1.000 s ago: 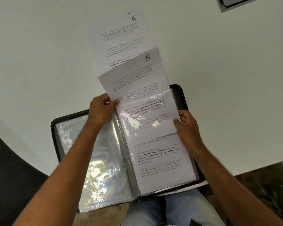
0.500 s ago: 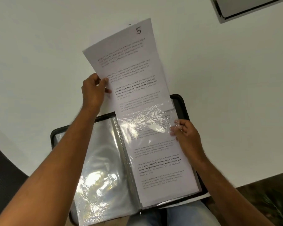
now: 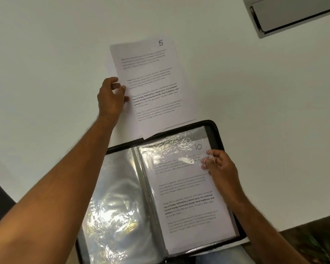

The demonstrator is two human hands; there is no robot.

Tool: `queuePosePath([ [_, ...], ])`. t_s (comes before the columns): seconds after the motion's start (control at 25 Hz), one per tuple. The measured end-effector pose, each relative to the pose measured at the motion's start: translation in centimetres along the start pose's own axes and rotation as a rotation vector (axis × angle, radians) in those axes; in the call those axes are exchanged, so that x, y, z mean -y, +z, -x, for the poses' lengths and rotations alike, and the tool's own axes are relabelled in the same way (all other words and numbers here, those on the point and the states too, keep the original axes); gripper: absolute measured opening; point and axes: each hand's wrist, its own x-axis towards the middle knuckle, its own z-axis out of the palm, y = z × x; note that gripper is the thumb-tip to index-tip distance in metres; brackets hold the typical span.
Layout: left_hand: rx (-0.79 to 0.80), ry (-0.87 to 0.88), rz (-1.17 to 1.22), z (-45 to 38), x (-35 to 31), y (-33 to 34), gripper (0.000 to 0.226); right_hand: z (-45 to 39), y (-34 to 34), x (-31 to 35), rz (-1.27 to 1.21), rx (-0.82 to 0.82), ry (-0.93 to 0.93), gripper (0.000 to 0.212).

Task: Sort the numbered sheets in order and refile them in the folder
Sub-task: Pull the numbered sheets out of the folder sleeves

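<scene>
The left hand (image 3: 111, 96) is reaching out over the white worktop (image 3: 46, 54), its thumb and curled fingers pinching the near left edge of the sheet marked 5 (image 3: 152, 80). That sheet is lying flat just beyond the folder (image 3: 213, 124), and a second sheet's edge is peeking out beneath it, so this looks like a pile being built outside the folder for sorting. Holding by the margin is keeping the number in the top corner readable.

The right hand (image 3: 220, 164) is gripping the upper right corner of a clear sleeve (image 3: 171, 147), fingers curled round the plastic, seemingly holding its mouth open. Inside that sleeve the sheet marked 10 (image 3: 187, 197) is sitting fully filed; my guess is it comes out next.

The folder is lying open half on the worktop's near edge and half over the person's lap, its left sleeves empty and glaring with reflected light. That glare and the crinkled plastic are making the numbers harder to read. A grey tray-like object (image 3: 293, 14) is sitting well apart at the far right corner, out of the way.
</scene>
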Motion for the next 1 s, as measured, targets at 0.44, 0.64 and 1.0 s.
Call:
queuePosePath([
  [0.44, -0.032, 0.319, -0.466, 14.9, 6.7, -3.2, 0.034, 2.3, 1.1, 1.6, 0.08, 0.028, -0.077, 0.017],
  [0.64, 0.03, 0.219, -0.541, 23.3, 10.9, -4.0, 0.033, 4.5, 2.7, 2.7, 0.086, 0.118, -0.05, 0.015],
  [1.0, 0.15, 0.054, -0.191, 29.9, 13.4, -6.6, 0.018, 9.7, 8.3, 4.2, 0.136, 0.363, -0.11, 0.019],
])
